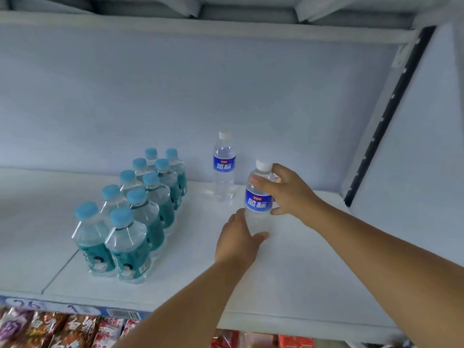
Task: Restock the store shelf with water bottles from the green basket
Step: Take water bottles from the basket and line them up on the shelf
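While the right hand [288,194] clasps its shoulder and the left hand [237,239] cups its base, one water bottle [259,197] stands upright on the shelf [301,272]; second bottle [224,169] just beyond the left hand

Both bare forearms reach forward, converging. The right hand [288,192] curls its fingers [261,183] in a grip, wrist level. Just below it, the left hand [237,239] cups, thumb out.

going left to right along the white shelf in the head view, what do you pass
pack of teal-label bottles → standing blue-label bottle → held blue-label bottle, left hand at its base → right hand gripping its upper part → black upright strip
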`<state>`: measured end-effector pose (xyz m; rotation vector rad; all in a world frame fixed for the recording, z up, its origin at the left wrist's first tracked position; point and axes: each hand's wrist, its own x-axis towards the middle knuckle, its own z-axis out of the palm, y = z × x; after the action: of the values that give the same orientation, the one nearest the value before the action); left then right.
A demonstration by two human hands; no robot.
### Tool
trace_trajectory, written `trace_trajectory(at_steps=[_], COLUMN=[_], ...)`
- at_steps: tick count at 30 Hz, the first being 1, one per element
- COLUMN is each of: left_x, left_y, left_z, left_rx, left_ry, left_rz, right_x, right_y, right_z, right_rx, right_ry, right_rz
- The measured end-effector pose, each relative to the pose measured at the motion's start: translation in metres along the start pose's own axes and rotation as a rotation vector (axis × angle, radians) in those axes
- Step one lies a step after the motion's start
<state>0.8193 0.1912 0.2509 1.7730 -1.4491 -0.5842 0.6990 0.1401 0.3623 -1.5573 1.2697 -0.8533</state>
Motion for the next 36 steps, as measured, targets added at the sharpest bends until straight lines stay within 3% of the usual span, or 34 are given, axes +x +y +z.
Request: trace_trajectory(at_steps=[23, 36], left_x=[0.109, 0.115], left_y=[0.005, 0.033], left_z=[0.04, 0.023], left_rx=[0.206, 0.251], left_ry=[0.059, -0.021], left_rz=[-0.143, -0.201], right_x=[0.11, 0.118], right_y=[0.009, 0.004], right_z=[0.0, 0.001], right_rx=[0.143, 0.023], right_ry=[-0.031, 0.052], right_rz=[0.026, 0.031])
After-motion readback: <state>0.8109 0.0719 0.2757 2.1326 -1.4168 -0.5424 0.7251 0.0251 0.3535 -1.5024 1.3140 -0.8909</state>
